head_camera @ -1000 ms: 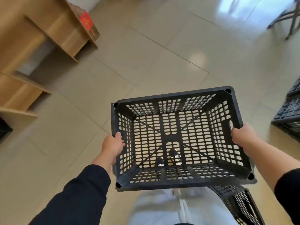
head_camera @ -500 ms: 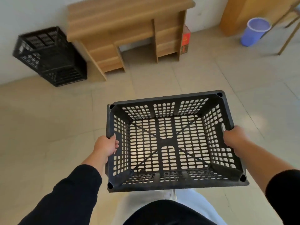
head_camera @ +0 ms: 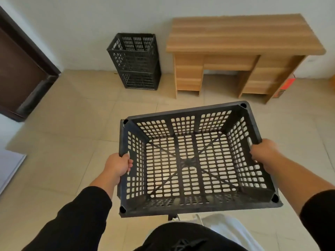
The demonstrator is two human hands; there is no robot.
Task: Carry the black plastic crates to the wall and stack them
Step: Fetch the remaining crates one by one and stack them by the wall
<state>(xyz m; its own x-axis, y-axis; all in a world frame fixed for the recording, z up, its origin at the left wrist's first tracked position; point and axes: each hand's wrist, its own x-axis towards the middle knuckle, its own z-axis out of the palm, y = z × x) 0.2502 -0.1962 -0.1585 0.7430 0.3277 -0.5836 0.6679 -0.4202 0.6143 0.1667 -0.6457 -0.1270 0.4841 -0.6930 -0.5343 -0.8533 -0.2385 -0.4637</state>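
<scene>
An empty black perforated plastic crate (head_camera: 190, 165) is held up in front of me above the tiled floor. My left hand (head_camera: 117, 166) grips its left rim, fingers curled over the edge. My right hand (head_camera: 264, 153) grips the right rim the same way. Ahead, against the white wall (head_camera: 90, 24), stands a stack of two black crates (head_camera: 135, 61), one on top of the other, just left of the wooden desk.
A wooden desk (head_camera: 239, 49) stands against the wall at the right, with a red box (head_camera: 284, 86) beside its right leg. A dark brown door frame (head_camera: 27, 69) is at the left. Beige floor tiles (head_camera: 72, 133) lie between me and the stack.
My view has swung left: the stacked crates and desk moved from the upper left to straight ahead. Both hands keep the same grip on the carried crate.
</scene>
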